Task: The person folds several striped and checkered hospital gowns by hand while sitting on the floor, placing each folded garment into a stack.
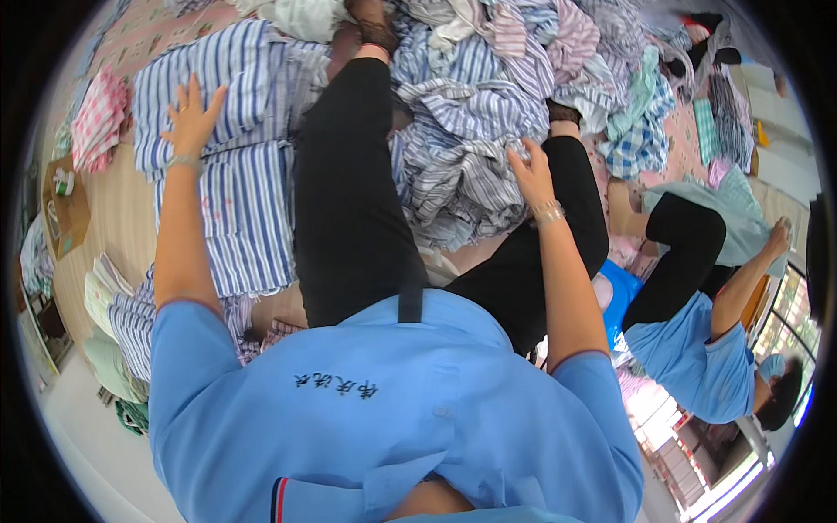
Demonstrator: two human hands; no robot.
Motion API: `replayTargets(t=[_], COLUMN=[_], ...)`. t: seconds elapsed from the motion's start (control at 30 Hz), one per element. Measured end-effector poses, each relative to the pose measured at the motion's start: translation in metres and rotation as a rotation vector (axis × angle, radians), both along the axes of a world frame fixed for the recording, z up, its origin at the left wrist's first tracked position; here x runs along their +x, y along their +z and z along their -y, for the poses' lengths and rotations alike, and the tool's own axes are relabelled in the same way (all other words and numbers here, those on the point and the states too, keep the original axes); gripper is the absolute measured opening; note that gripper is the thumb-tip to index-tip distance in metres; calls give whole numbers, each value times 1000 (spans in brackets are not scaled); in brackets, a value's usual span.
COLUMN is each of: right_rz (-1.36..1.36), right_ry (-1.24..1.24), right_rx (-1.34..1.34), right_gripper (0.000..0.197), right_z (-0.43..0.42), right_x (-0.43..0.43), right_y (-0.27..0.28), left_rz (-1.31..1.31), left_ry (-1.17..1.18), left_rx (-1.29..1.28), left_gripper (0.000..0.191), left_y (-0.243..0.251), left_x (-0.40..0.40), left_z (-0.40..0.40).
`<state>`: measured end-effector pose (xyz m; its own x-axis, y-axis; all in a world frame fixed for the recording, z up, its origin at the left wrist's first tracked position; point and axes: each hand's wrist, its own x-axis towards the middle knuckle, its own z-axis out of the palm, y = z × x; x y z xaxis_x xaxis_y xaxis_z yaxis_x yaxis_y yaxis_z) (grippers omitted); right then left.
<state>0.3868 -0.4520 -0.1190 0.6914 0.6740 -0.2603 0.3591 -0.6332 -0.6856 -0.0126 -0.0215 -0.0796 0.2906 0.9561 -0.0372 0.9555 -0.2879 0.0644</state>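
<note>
My left hand [191, 118] lies with its fingers spread on folded blue-and-white striped cloth [239, 59]. Below that cloth, another folded striped stack [252, 216] rests beside my left leg. My right hand [531, 171] touches a crumpled grey-and-white striped cloth [471, 176] at the near edge of a large loose heap between my legs; its fingertips meet the fabric, and whether they pinch it cannot be told. Farther up, the heap [484, 59] holds more striped cloths in blue, white and pink.
At my right, a co-worker in a blue shirt [693, 366] holds a pale green cloth [732, 196]. Blue-checked cloth [634, 153] lies nearby. Pink-checked cloth [101, 121] and an open cardboard box [68, 219] are at far left, above more folded cloths [131, 327].
</note>
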Motion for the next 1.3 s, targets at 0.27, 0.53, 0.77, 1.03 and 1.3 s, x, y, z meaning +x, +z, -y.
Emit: replayTargets(t=[0.27, 0.53, 0.77, 1.03, 1.3], right_rz=[-462, -1026, -968, -1392, -559], right_ry=[-603, 106, 908, -114, 180], right_rx=[-105, 919, 626, 759, 1743], right_gripper=[70, 19, 16, 58, 21], right_z=[-32, -65, 50, 37, 54], right_x=[100, -16, -139, -64, -44], right_y=[-61, 177, 175, 156, 350], left_rz=[804, 1305, 1122, 1043, 1252], left_ry=[-353, -132, 203, -1203, -728], left_rx=[-131, -1798, -1809, -162, -1503], left_gripper=[44, 68, 23, 33, 58], left_y=[79, 65, 95, 206, 229], left_x=[84, 205, 228, 127, 88], left_z=[154, 246, 298, 301, 290])
